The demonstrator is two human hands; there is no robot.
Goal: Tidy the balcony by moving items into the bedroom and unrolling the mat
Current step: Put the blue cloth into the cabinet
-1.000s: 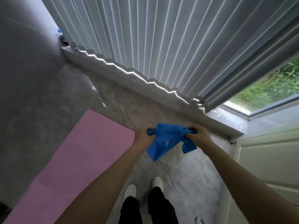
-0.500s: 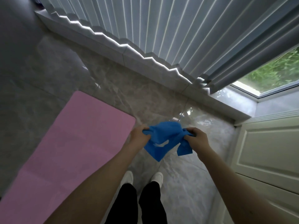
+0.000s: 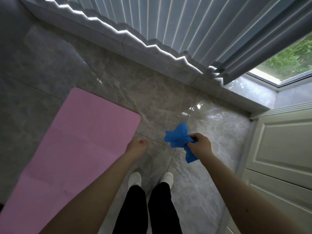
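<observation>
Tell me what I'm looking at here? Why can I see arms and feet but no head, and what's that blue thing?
The camera sits on a person's head and looks down, so you see what they see: their own arms, black trousers and white shoes. There is no machine, only two bare hands. The right hand has its fingers curled round a crumpled blue cloth. The left hand holds nothing. On the shiny grey tiled floor lies a pink mat, rolled out flat on the left. Ahead hang grey pleated blinds over a window, and on the right stands a white panelled door.
</observation>
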